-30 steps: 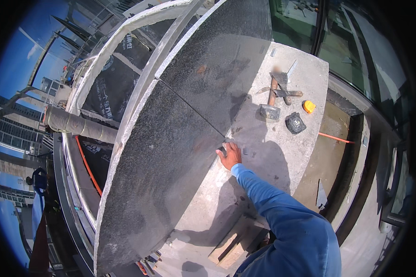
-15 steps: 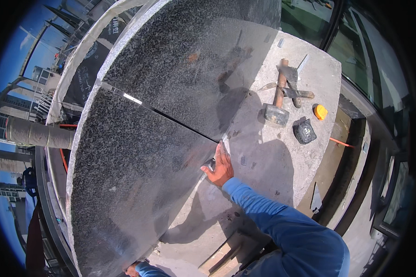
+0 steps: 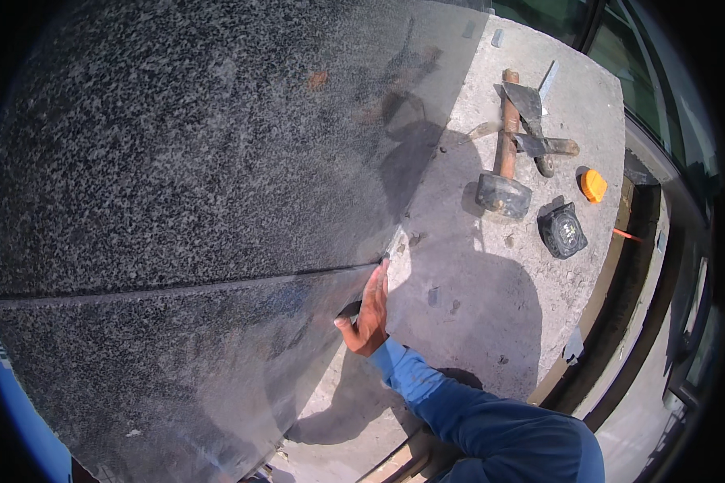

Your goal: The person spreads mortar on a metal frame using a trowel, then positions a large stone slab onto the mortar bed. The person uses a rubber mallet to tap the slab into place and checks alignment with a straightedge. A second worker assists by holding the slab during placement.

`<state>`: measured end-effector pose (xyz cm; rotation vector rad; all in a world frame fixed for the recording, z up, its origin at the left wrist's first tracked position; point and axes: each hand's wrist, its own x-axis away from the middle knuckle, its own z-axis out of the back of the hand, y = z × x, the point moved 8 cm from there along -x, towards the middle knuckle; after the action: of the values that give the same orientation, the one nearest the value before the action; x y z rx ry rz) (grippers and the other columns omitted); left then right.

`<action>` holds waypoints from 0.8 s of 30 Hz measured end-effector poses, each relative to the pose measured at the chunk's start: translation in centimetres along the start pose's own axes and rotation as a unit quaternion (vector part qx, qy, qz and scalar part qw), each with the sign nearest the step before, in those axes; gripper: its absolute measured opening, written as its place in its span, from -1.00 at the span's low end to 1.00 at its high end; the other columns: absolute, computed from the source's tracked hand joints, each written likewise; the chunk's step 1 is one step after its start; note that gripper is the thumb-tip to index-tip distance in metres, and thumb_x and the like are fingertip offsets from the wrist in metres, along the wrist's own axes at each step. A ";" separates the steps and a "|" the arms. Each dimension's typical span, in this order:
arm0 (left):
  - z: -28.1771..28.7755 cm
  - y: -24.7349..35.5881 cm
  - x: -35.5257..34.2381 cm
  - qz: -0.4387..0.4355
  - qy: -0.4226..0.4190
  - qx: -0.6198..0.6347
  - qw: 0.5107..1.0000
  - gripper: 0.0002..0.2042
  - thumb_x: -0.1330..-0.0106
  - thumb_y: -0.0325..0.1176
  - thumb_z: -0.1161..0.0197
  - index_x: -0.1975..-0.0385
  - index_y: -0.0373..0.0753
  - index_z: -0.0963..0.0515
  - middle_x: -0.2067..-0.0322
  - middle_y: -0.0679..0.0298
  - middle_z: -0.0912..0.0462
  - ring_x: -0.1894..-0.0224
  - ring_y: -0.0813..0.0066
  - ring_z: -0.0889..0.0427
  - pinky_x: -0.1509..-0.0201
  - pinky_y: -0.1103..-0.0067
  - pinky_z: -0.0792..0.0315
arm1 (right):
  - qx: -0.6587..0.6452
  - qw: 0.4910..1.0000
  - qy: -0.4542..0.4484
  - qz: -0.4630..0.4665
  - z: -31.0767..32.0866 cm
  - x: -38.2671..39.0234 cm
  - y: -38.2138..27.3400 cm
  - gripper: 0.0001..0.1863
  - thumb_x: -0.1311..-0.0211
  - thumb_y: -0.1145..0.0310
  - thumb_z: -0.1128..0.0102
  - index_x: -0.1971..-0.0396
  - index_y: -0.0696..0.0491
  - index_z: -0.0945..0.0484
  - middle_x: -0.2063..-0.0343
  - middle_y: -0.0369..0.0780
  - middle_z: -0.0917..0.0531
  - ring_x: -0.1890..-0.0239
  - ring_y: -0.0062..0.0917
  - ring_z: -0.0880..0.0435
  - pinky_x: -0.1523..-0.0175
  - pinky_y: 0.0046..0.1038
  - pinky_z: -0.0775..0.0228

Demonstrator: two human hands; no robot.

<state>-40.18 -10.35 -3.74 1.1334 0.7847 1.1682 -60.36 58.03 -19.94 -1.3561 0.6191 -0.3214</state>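
Two speckled dark granite slabs stand side by side, one upper [image 3: 217, 161] and one lower [image 3: 209, 362], with a narrow joint [image 3: 177, 289] between them. At the right end of this joint my right hand [image 3: 368, 318] rests against the slab edge. Its fingers are stretched out and its thumb is spread; the fingertips touch near the joint. A small dark patch shows between thumb and fingers, and I cannot make out what it is. My left hand is out of sight below the lower edge.
On the pale concrete ledge [image 3: 491, 282] lie a mallet [image 3: 504, 196], a scraper [image 3: 525, 105], another bladed tool [image 3: 552, 146], a black tape measure [image 3: 562, 230] and an orange-yellow piece [image 3: 594, 185]. Window frames run along the right. Wooden pieces [image 3: 399, 459] sit near the bottom.
My view has moved in closer and turned, so the joint now runs nearly level. My right hand stays at the slab edge by the joint. My left hand has left the picture.
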 end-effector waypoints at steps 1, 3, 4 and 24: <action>0.0 0.1 0.0 -0.002 -0.001 -0.002 1.000 -0.41 -0.50 0.07 0.05 -0.06 -0.47 -0.48 0.00 0.00 -0.61 0.01 0.11 -0.59 -0.06 0.24 -0.49 | 0.002 1.000 -0.001 0.002 0.2 0.0 0.1 0.25 -0.23 -0.41 0.02 -0.47 0.15 0.54 -0.43 0.33 0.40 -0.50 0.25 0.33 -0.49 0.17 0.39; -0.3 0.0 -0.1 -0.006 0.000 -0.003 1.000 -0.40 -0.50 0.08 0.05 -0.04 -0.48 -0.49 0.01 0.00 -0.62 0.02 0.12 -0.59 -0.06 0.25 -0.49 | 0.009 1.000 0.000 0.005 0.4 -0.1 0.1 0.25 -0.23 -0.40 0.02 -0.47 0.16 0.54 -0.43 0.34 0.39 -0.50 0.26 0.32 -0.49 0.17 0.38; -0.4 0.0 -0.2 -0.006 -0.003 0.001 1.000 -0.40 -0.50 0.08 0.05 -0.04 -0.48 -0.49 0.01 0.00 -0.62 0.03 0.12 -0.59 -0.05 0.25 -0.48 | 0.015 1.000 0.002 0.006 0.6 -0.2 0.2 0.25 -0.24 -0.39 0.01 -0.46 0.17 0.53 -0.43 0.34 0.37 -0.49 0.26 0.31 -0.49 0.16 0.36; 10.3 -3.0 3.8 -0.141 0.130 0.010 0.981 -0.43 -0.52 -0.06 0.04 -0.17 -0.57 -0.36 -0.12 -0.31 -0.45 -0.21 -0.23 -0.40 -0.30 0.25 -0.25 | 0.113 0.929 0.027 0.351 0.1 7.0 -38.5 -0.26 -0.49 0.01 0.07 -0.46 0.18 -0.05 -0.48 0.05 0.01 -0.52 -0.10 0.00 -0.51 -0.14 0.03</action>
<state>-28.87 -9.38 -3.40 0.8610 1.1222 1.0793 -49.54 46.42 15.86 -0.8352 1.0335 0.1510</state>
